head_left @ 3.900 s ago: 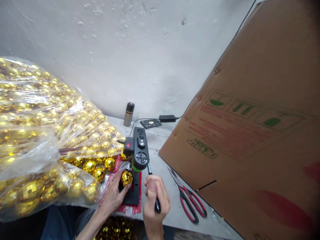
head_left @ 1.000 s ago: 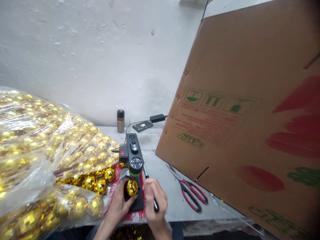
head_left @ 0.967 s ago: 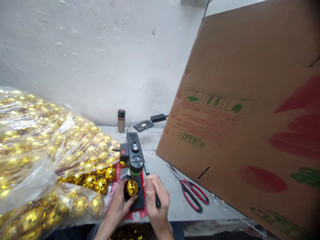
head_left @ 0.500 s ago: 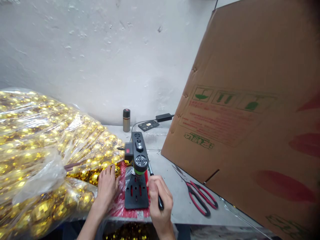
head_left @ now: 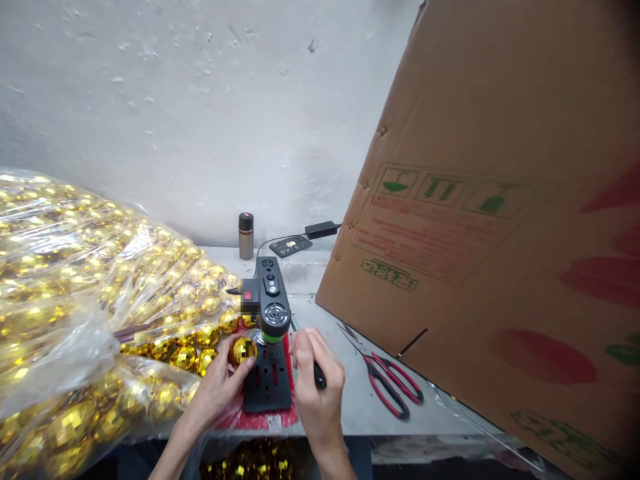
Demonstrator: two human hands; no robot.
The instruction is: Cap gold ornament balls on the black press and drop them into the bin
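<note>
Ball, pinched in left hand with right hand wrapped round lever: seat dead centre on base under drill, hold steady, then pull down gently.

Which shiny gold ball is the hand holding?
The faceted gold mirror ball in the left hand, beside the black press base; the others lie in or by the clear plastic bag.

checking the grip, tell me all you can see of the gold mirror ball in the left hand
Small round gold ball covered in shiny mirror-like facets. The left hand pinches it between thumb and fingers by the left edge of the black slotted base plate, just below the black machine head.
</note>
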